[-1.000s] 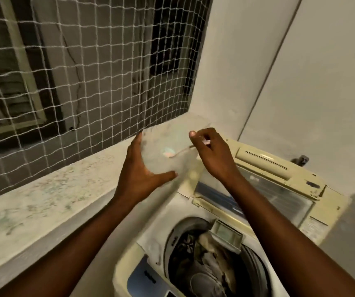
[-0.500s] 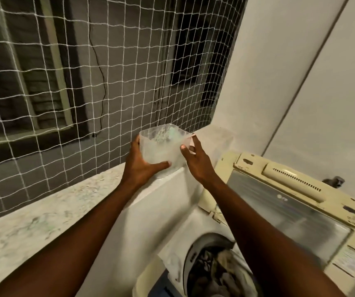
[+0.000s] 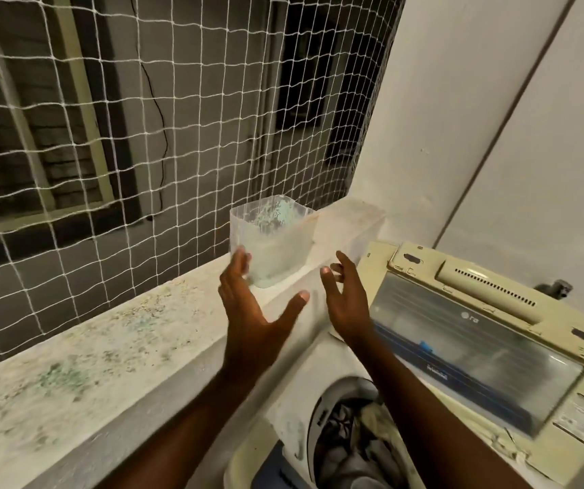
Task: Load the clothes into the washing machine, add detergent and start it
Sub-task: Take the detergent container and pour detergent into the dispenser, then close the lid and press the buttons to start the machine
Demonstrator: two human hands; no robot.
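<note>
A clear plastic detergent tub (image 3: 272, 241) with pale blue-green powder stuck to its walls stands on the stone ledge (image 3: 114, 344). My left hand (image 3: 251, 312) is open just in front of it, fingertips near its left side. My right hand (image 3: 345, 301) is open to the tub's right and holds nothing. Below them the top-loading washing machine (image 3: 495, 351) has its lid raised, and clothes (image 3: 350, 439) lie in the drum.
White netting (image 3: 177, 118) closes the opening behind the ledge. A white wall (image 3: 477, 118) rises behind the machine. The ledge is speckled with spilled powder.
Both hands held the tub over the machine, carried it up and left, and set it on the ledge. Now they have let go and spread open. The scoop from before is no longer visible.
</note>
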